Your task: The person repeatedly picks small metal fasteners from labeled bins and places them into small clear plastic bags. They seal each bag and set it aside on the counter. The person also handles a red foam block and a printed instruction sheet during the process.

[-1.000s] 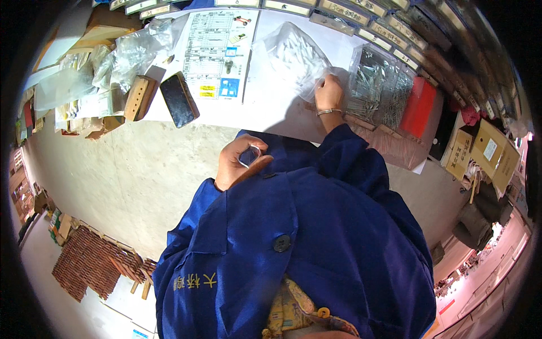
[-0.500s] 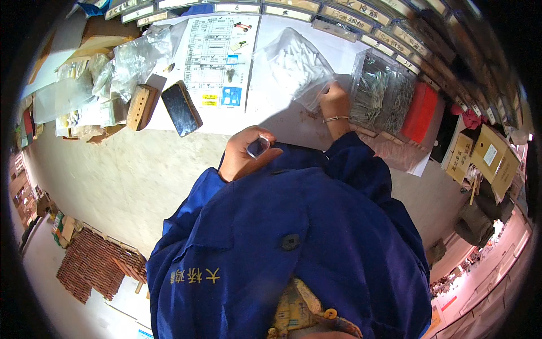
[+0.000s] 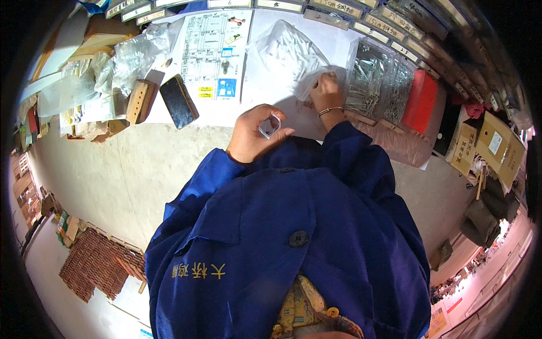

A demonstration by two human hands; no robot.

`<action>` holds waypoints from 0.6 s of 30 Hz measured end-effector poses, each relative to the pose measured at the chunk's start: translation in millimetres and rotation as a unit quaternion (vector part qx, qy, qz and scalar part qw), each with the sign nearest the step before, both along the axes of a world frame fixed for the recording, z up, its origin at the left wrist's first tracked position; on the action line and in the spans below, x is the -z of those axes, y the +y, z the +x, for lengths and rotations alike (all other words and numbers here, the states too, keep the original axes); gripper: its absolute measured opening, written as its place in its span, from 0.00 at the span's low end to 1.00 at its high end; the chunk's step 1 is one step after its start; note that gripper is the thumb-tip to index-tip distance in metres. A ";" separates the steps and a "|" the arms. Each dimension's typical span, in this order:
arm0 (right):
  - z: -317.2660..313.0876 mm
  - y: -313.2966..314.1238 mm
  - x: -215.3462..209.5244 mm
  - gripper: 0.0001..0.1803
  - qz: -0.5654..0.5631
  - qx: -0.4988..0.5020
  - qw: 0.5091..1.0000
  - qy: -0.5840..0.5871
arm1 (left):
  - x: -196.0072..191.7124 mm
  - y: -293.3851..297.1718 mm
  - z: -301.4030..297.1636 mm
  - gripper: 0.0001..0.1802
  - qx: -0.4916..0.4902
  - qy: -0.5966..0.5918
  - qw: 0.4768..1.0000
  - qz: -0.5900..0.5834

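My left hand (image 3: 246, 134) curls around a small clear plastic bag (image 3: 270, 126), its mouth spread open between thumb and forefinger. What it contains, if anything, cannot be made out. To the right and farther off, my right hand (image 3: 326, 97) is at the open end of a larger clear bag (image 3: 309, 85). Many short white tubes (image 3: 285, 48) fill that bag, which lies on white paper. The right fingertips are closed and partly covered by the bag's film, so what they pinch does not show.
A printed sheet (image 3: 212, 56) with small pictures lies left of the tubes. Beyond its left edge are a phone (image 3: 179, 101), a drilled wooden block (image 3: 141, 101) and loose bags (image 3: 135, 59). Thin metal rods (image 3: 370, 79) and a red piece (image 3: 420, 99) lie right; labelled bins (image 3: 384, 28) line the back.
My right hand has shifted slightly left and is now against the bag's open end. My left hand has moved right and up, its small bag now spread wider.
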State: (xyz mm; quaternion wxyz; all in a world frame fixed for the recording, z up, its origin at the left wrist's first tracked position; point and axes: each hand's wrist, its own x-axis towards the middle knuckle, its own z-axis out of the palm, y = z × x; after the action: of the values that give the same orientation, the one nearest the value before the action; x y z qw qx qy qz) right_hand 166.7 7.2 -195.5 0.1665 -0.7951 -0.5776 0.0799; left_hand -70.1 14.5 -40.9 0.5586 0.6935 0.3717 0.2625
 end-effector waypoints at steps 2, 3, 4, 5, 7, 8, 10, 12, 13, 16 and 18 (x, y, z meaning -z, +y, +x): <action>-1.4 -8.2 -2.5 0.11 0.009 0.024 0.998 0.059 | 1.5 -6.9 -0.2 0.16 -0.015 0.003 1.000 0.019; -1.9 -9.6 -4.1 0.11 -0.003 0.043 0.996 0.084 | 2.5 -10.2 0.3 0.16 -0.021 0.004 0.999 0.029; -2.0 -10.5 -5.7 0.11 0.025 0.063 0.992 0.102 | 3.1 -13.9 0.9 0.16 -0.027 0.002 0.999 0.018; -1.7 -6.8 -6.6 0.10 0.032 0.088 0.989 0.118 | 3.4 -17.2 1.3 0.16 -0.032 0.001 0.999 0.007; -0.5 1.8 -7.9 0.11 0.023 0.131 0.982 0.131 | 2.6 -24.2 1.7 0.16 -0.038 0.004 0.999 -0.005; 0.9 7.7 -8.0 0.11 0.006 0.148 0.981 0.128 | 1.6 -28.7 2.0 0.16 -0.040 0.008 0.999 -0.005; 2.5 12.8 -9.0 0.12 -0.007 0.163 0.978 0.130 | -0.2 -36.0 2.3 0.17 -0.045 0.009 0.999 -0.009; 4.5 14.8 -10.6 0.12 -0.023 0.150 0.981 0.120 | -1.3 -41.7 2.8 0.17 -0.050 0.005 0.999 -0.012; 4.5 15.8 -11.0 0.12 -0.031 0.145 0.983 0.109 | -1.7 -44.0 2.6 0.17 -0.052 0.005 0.999 -0.014; 4.8 16.9 -9.5 0.11 -0.022 0.143 0.985 0.089 | -1.7 -48.4 1.0 0.17 -0.063 0.004 0.998 -0.007; 5.4 18.8 -4.8 0.10 -0.031 0.161 0.982 0.093 | -1.3 -49.9 -0.7 0.16 -0.073 0.002 0.997 0.014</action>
State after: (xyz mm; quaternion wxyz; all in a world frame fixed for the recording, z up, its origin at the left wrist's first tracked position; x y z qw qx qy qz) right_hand 172.1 26.0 -190.6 0.2056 -0.8715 -0.4215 0.1432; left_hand -70.8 -35.5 -39.6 0.5276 0.6729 0.4188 0.3057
